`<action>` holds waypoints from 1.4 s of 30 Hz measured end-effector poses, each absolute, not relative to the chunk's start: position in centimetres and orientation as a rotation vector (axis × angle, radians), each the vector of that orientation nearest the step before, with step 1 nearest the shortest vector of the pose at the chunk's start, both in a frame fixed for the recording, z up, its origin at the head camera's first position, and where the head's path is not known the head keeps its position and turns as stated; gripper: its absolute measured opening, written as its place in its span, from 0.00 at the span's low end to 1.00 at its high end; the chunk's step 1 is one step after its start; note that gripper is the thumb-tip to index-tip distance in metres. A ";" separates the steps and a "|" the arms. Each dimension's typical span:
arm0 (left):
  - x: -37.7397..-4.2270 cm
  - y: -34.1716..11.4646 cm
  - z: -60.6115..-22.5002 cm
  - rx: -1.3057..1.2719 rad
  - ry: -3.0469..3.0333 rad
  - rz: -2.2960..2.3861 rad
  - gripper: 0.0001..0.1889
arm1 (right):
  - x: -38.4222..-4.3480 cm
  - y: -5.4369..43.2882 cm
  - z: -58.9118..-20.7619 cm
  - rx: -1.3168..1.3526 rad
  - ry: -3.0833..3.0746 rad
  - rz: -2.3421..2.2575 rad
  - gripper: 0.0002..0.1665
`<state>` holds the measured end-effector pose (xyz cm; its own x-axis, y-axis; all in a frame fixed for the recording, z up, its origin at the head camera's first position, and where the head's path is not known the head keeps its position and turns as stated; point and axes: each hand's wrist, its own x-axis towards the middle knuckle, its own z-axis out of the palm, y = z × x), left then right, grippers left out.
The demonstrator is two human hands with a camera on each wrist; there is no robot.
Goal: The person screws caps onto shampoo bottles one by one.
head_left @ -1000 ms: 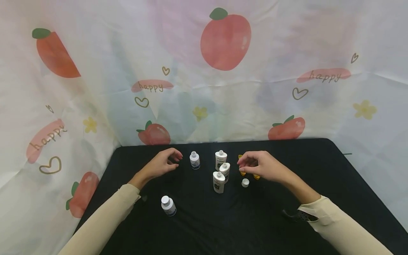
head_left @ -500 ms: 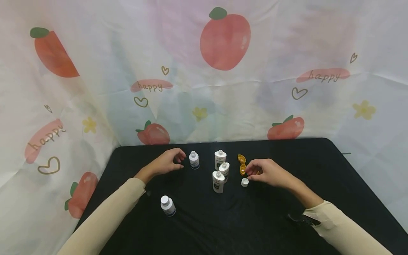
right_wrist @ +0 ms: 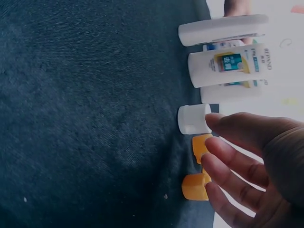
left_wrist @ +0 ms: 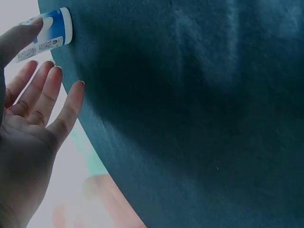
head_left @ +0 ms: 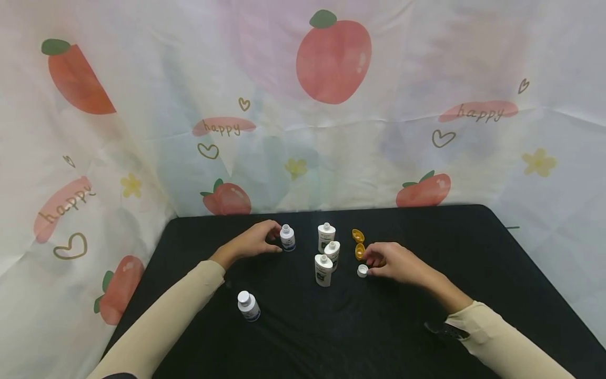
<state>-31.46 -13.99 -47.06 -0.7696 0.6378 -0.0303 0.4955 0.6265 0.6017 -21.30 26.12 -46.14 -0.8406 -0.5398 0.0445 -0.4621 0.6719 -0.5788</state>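
My left hand (head_left: 253, 239) reaches round an uncapped white bottle with a blue label (head_left: 288, 239), fingers behind it and thumb in front. In the left wrist view the fingers are spread, and the thumb overlaps the bottle (left_wrist: 53, 31). My right hand (head_left: 397, 261) is low over the table beside a small white cap (head_left: 362, 271). Its thumb tip is right at the cap's rim in the right wrist view, fingers loosely bent. Yellow-orange caps (head_left: 358, 236) lie just beyond; in the right wrist view one orange cap (right_wrist: 194, 186) is partly behind the fingertips.
Three flat white bottles without caps (head_left: 324, 271) stand grouped between the hands. A capped white bottle (head_left: 249, 306) stands nearer, at the left. The black table (head_left: 331, 337) backs onto a printed fabric curtain (head_left: 341, 158).
My left hand has moved right to the uncapped blue-labelled bottle. My right hand has come down and nearer, from over the orange caps to the white cap, uncovering some orange caps.
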 end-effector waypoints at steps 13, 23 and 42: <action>-31.6 -12.8 -48.0 0.847 2.590 0.990 0.20 | -21.1 25.4 -46.4 -0.822 2.765 -0.849 0.14; -31.7 -12.2 -48.6 0.865 2.620 0.946 0.19 | -21.1 25.4 -46.6 -0.816 2.744 -0.868 0.12; -31.4 -11.9 -48.7 0.944 2.688 0.847 0.20 | -20.7 24.8 -46.4 -0.742 2.800 -0.763 0.11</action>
